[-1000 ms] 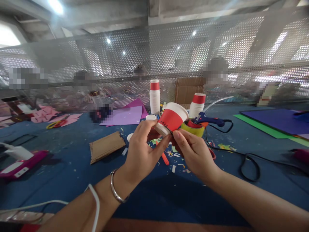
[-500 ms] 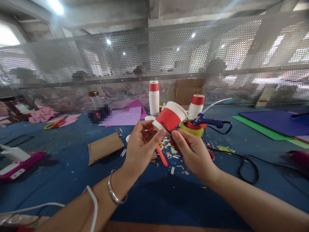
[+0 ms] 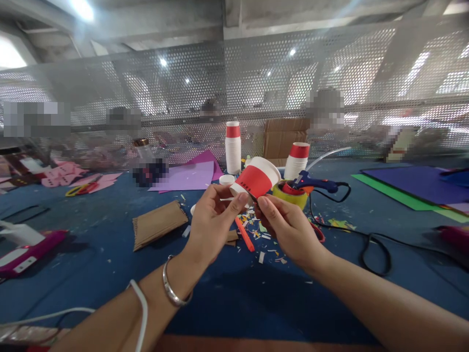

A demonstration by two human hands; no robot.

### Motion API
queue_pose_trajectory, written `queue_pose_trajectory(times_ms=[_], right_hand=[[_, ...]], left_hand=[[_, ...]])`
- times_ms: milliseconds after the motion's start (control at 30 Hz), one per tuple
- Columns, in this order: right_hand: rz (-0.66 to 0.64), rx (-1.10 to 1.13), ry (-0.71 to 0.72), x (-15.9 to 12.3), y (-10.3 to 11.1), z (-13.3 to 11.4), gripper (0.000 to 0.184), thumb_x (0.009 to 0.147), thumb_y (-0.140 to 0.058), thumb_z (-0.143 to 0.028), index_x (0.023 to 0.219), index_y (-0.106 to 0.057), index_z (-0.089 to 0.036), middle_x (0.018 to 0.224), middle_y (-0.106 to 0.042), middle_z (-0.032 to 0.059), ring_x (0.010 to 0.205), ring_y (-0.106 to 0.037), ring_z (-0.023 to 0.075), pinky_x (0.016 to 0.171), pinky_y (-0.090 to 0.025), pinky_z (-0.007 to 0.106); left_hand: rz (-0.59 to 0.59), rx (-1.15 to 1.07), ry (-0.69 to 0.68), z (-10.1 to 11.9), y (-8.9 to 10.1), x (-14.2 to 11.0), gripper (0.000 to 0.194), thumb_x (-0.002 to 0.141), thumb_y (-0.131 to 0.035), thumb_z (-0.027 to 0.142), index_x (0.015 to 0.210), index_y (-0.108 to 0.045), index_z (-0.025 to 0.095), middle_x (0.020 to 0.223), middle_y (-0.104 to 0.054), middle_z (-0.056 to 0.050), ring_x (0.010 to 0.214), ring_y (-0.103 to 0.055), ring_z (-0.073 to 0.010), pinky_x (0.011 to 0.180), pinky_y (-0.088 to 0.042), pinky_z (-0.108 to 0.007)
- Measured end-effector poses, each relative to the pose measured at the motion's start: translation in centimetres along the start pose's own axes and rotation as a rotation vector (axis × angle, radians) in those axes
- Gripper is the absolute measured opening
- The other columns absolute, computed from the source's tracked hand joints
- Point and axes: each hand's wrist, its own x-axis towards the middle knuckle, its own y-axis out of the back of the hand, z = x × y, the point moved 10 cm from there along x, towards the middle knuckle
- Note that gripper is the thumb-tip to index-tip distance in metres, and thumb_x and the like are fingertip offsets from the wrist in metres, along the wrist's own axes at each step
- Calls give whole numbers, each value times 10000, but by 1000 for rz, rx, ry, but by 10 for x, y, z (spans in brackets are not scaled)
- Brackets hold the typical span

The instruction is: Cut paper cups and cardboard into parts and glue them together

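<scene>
Held tilted above the table is a white paper cup [image 3: 256, 180] with a red band and small dark marks. Its rim faces up and to the right. My left hand [image 3: 214, 220] is closed on its base, thumb in front. Close beside it, my right hand [image 3: 287, 227] pinches a thin dark piece [image 3: 253, 197] against the cup's lower edge; what that piece is, I cannot make out. Below the hands lie an orange-red stick or pen [image 3: 245, 234] and many paper scraps [image 3: 262, 256].
Two stacks of cups, one tall [image 3: 233, 151] and one shorter [image 3: 297, 159], stand behind. A blue glue gun [image 3: 315, 183] rests on a yellow tape roll [image 3: 293, 196], its black cord [image 3: 348, 232] trailing right. Folded cardboard [image 3: 160, 225] lies left, coloured sheets [image 3: 414, 183] right.
The cup has shifted slightly left and tipped a little in my hands. Both hands keep nearly the same place and hold.
</scene>
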Motion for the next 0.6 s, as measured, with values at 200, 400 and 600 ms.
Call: queue_pose_trajectory(times_ms=[200,400,600], right_hand=[[11,7,-1,-1,1,2,397,958,-482,-559,773,-515,-210,705,-423,-14,601,-367,113,495,-309,232],[35,-49,6,-4,3,1,422,967,-467,-561,732,-473,-210,650,-360,-42,543,-293,99,452,-234,244],[47,-89,38,-5,3,-6,435,980,-457,-541,701,-451,-207,624,-350,-49,527,-283,90,450,-217,248]], left_hand=[[-20,96,-55,8,0,-1,229,816,-771,370,946,-640,234,920,-705,-7,848,-692,-158,818,-592,-305],[-31,171,-116,14,-2,-5,227,832,-753,362,968,-626,232,945,-706,-25,880,-691,-187,821,-588,-339],[-28,157,-151,18,-4,-6,226,831,-756,338,970,-619,226,944,-704,-19,870,-696,-167,795,-593,-299]])
